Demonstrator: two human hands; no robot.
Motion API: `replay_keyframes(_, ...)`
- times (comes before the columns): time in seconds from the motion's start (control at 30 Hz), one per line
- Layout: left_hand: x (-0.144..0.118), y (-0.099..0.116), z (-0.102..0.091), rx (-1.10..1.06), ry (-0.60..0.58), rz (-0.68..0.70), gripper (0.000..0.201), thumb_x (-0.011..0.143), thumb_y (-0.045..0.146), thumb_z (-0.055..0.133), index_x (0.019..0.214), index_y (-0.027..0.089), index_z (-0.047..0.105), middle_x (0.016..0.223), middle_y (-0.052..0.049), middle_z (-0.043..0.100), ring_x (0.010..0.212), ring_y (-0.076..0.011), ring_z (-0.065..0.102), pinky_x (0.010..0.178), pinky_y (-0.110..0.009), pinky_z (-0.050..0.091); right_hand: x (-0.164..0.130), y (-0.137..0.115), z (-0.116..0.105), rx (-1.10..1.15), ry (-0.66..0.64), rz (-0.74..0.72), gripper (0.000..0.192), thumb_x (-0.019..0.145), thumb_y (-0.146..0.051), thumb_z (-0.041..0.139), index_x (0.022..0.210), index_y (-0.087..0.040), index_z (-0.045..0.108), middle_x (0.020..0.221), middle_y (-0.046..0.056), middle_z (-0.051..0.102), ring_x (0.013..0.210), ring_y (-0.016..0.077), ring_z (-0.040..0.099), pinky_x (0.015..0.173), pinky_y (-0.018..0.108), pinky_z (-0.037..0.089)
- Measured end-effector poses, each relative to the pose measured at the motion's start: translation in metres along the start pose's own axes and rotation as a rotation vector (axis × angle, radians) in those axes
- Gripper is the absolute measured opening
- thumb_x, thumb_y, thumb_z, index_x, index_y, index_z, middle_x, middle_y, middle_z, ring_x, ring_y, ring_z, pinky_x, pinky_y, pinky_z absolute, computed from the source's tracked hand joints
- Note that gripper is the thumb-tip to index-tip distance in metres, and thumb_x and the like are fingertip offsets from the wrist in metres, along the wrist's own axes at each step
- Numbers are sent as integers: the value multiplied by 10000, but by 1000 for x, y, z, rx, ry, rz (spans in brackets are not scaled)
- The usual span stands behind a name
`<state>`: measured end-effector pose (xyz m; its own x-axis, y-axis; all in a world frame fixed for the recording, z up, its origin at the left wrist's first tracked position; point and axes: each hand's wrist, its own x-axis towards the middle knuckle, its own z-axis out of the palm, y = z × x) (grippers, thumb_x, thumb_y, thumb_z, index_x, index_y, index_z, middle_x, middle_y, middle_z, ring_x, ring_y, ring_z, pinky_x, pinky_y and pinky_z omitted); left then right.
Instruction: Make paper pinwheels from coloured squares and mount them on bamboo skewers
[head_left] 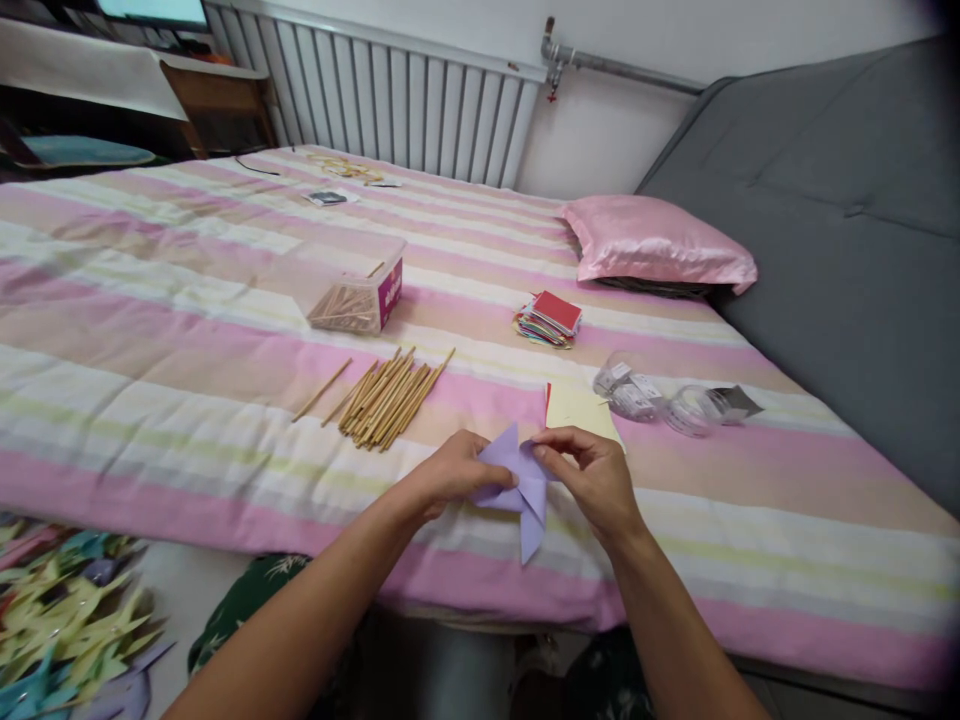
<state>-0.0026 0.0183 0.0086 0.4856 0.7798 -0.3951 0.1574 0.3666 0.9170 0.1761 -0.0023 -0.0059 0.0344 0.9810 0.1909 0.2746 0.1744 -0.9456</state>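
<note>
A purple paper pinwheel (531, 490) with pointed blades is held over the near edge of the bed. My left hand (469, 468) is closed on its left side, thumb laid near the centre. At its upper right, my right hand (589, 468) pinches a blade between thumb and fingers. Just behind my right hand lie pale yellow paper sheets (577, 408) with a red edge showing at the left. A bundle of thin wooden sticks (390, 400) rests to the left, one stick lying apart from it.
Beyond the sticks stands a clear plastic box (349, 300) holding more sticks. A stack of coloured paper (553, 318) lies farther back, with clear round containers (637, 390) to the right. Finished-looking pinwheels (67, 620) pile up at lower left. A pink pillow (660, 240) leans near the grey headboard (832, 200).
</note>
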Motion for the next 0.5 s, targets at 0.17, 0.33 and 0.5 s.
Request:
replay_keyframes(0.17,3,-2,-1,-32,-11,1,186,574,256,679,649,91,634,514,32,491,465,-83,389,478,-215,235,1,-11,-1,-123,6,-208,91,760,-183,624,764,-225,705,788,40,688,783,187,622,733,323,481)
replay_keyframes(0.33,2,1,-2,-49,-8,1,194,572,271,690,648,97,655,527,26,509,483,-90,404,490,-214,247,0,-14,-5,-214,-9,-361,150,767,-160,609,799,-255,721,852,44,683,848,194,621,759,334,497)
replay_keyframes(0.5,3,1,-3,-49,-4,0,172,581,256,671,654,100,665,519,26,517,472,-83,397,483,-211,244,0,-14,-8,-289,-56,-453,199,779,-145,581,818,-278,724,871,42,682,858,197,616,754,350,502)
